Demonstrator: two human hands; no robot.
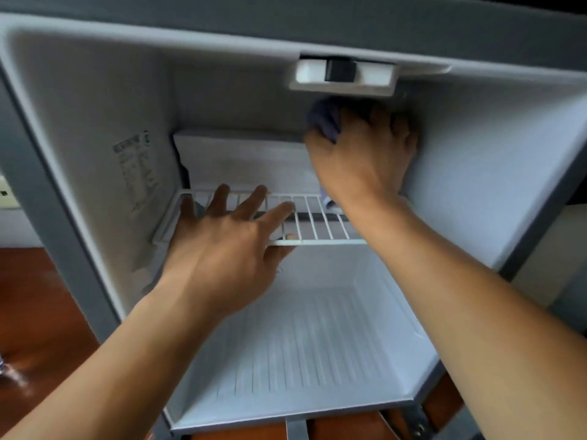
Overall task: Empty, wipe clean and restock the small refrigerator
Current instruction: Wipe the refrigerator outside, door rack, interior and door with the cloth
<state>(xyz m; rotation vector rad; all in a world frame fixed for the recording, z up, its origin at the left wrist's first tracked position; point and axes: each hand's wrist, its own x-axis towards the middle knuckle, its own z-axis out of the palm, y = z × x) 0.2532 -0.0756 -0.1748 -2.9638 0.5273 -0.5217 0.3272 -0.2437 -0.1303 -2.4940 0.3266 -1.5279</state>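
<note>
Inside the fridge (495, 173), the right hand (360, 160) grips a cloth (324, 122) against the back wall while the left hand (222, 249), fingers spread, rests on the shelf (317, 223).

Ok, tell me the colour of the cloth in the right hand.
Purple-blue cloth, seen in the head view.
</note>
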